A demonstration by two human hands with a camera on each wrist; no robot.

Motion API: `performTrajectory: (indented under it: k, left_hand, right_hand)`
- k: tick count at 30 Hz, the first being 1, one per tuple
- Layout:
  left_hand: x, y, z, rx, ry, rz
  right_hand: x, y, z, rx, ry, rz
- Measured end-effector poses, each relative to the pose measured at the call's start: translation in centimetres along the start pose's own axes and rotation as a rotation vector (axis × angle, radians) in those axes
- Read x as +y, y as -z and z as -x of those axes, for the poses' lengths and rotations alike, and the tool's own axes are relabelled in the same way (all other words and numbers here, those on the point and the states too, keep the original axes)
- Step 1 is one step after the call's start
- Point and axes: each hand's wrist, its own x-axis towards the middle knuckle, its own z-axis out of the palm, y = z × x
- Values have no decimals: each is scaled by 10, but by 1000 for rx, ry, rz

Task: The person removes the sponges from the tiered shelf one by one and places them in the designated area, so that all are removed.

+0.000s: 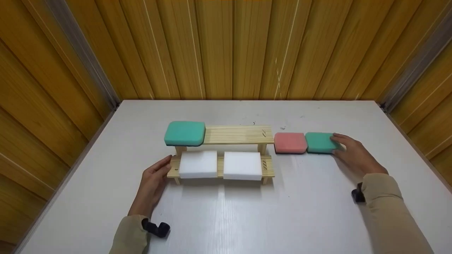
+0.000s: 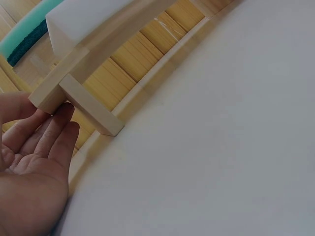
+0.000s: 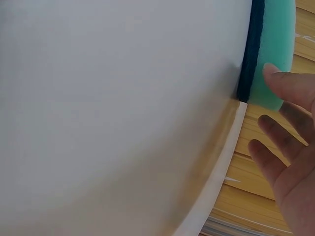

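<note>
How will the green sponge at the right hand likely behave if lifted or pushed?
The green sponge looks like foam, so it is probably light and apt to squash where the right hand pinches it. Being low and blocky, it should slide along the table rather than roll. Its dark layer looks rough-edged, so it may drag slightly.

A white table point(image 1: 226, 218) is spreading across the middle and bottom of the head view, showing a few small dark marks near its far edge. At the centre, a two-step wooden shelf point(image 1: 236, 135) is standing on it, bearing an upper green sponge point(image 1: 185, 132) and, side by side lower down, two white blocks point(image 1: 198, 164). Right of centre, a pink sponge point(image 1: 290, 142) and an outer green sponge point(image 1: 318, 143) are lying on the tabletop.
</note>
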Motion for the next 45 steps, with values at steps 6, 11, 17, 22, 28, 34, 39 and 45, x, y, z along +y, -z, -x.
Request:
performTrajectory:
  k: [6, 11, 17, 22, 28, 34, 39, 45]
  left_hand:
    - [0, 0, 0, -5, -1, 5]
    - [1, 0, 0, -13, -1, 20]
    - [0, 1, 0, -20, -3, 19]
    - [-1, 0, -1, -9, 0, 14]
    - [1, 0, -1, -12, 2, 34]
    - [1, -1, 0, -13, -2, 16]
    - [1, -1, 1, -9, 4, 5]
    - [2, -1, 0, -7, 14, 14]
  right_hand:
    - [-1, 4, 2, 22, 16, 2]
    - [-4, 9, 2, 21, -6, -17]
    - [-7, 10, -1, 27, -9, -16]
    - [-9, 10, -2, 61, 33, -6]
    - [-18, 9, 0, 148, 130, 1]
    - [-32, 8, -2, 151, 142, -7]
    - [-45, 6, -4, 187, 195, -10]
    - [-63, 4, -5, 228, 257, -29]
